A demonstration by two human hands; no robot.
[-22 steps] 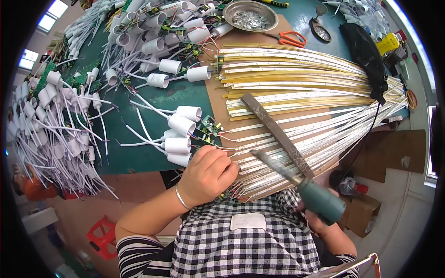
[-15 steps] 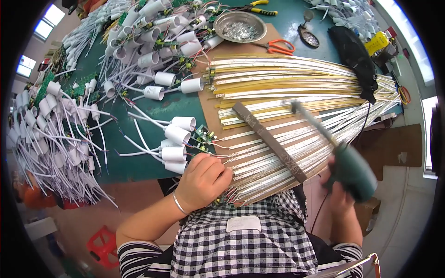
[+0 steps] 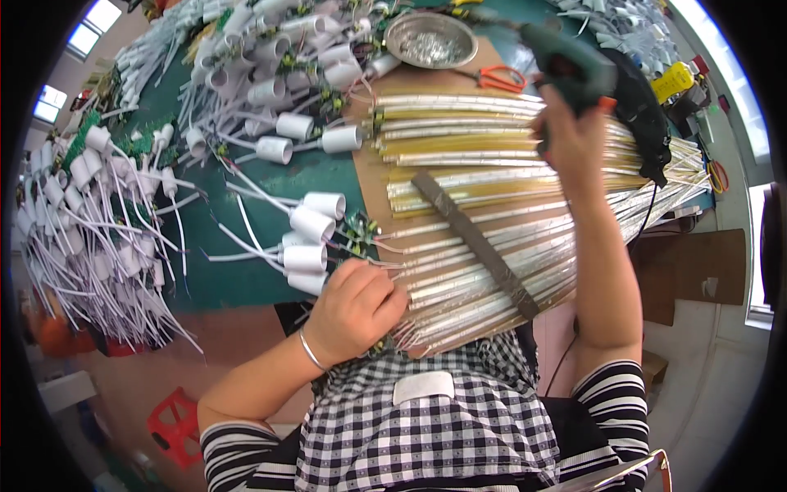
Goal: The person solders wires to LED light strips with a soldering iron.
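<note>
My right hand (image 3: 574,139) is closed round the handle of a green pistol-shaped soldering gun (image 3: 574,66), raised over the far side of the table and blurred by motion. Its nose points left, toward the metal bowl (image 3: 430,41) of silvery bits. My left hand (image 3: 357,307) rests at the near edge with curled fingers, by the wired ends of the LED strips (image 3: 459,312); what its fingertips pinch is hidden. Beside it lie white lamp sockets (image 3: 305,256) with cables and a small green circuit board (image 3: 358,234). A dark flat bar (image 3: 475,246) lies across the strips.
Heaps of white sockets with cables (image 3: 90,197) cover the left and far left. Orange-handled scissors (image 3: 502,78) lie right of the bowl. A black cloth bundle (image 3: 643,123) rests across the strips' far right ends, near a yellow bottle (image 3: 674,79). A red stool (image 3: 174,426) stands below.
My right hand has carried the soldering gun from the near right, beside the strips, up to the far side of the table. My left hand has hardly moved.
</note>
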